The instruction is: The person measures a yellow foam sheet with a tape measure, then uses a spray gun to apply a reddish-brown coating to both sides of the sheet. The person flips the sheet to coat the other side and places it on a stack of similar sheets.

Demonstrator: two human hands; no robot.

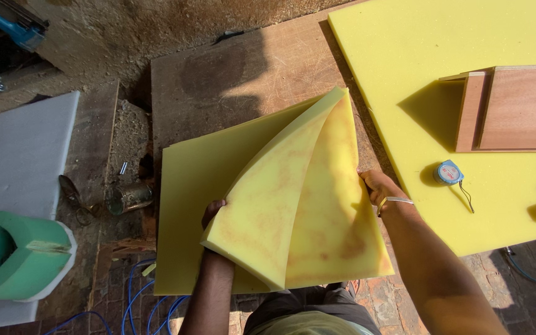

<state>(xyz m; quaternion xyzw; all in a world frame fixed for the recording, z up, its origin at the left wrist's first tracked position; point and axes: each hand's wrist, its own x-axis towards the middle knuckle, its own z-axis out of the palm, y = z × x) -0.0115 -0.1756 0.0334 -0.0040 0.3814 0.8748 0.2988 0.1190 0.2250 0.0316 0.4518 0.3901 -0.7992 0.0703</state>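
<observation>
Yellow foam sheet (pixel 299 205) hides most fingers of left hand (pixel 213 212) and right hand (pixel 375 184), both gripping it.

We note a blue tape measure (pixel 448 172) just below the plywood box (pixel 516 108); far to its left, a green foam piece (pixel 13 257) and a metal tin (pixel 129 196).

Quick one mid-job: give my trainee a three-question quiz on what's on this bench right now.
1. True or false: both hands grip the folded yellow foam sheet.
2. Which hand wears a thin metal bangle: A left, B right?
3. What rests on the large flat yellow foam slab near the round blue tape measure?

Key: 1 true; 2 B; 3 a brown plywood box.
</observation>
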